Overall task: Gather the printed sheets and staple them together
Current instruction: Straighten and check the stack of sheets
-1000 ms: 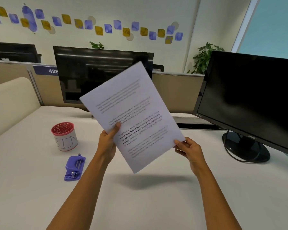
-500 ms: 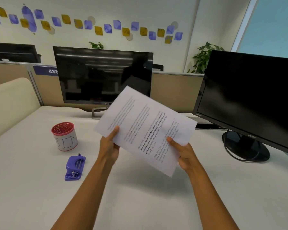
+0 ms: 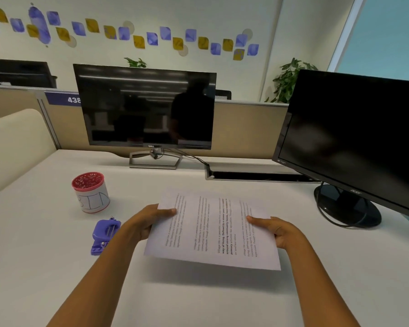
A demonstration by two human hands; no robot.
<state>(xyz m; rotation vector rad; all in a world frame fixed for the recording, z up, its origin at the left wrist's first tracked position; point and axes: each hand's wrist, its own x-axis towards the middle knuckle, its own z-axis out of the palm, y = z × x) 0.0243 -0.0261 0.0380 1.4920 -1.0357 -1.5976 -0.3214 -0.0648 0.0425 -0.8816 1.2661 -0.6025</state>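
We start with the white surface [image 3: 45,267], which carries 2 dark screens: the right monitor [image 3: 354,138] and the centre monitor [image 3: 144,107]. In front of them the printed sheets [image 3: 213,230] hang low over the surface, nearly flat. Their near edge is lifted enough to cast a shadow, and we cannot tell whether the far edge touches. The left hand [image 3: 139,223] has its grip pinched on the left edge, thumb on top, and the right hand [image 3: 281,232] grasps the right edge the same way. Left of the sheets stands a red-rimmed cup [image 3: 91,192], and just beside the left forearm lies the purple stapler [image 3: 104,234], untouched. We judge the gathering step is in hand, since the edges look aligned. The next move calls for 1 hand to hold the stack while the other fetches the stapler and brings it to a corner.
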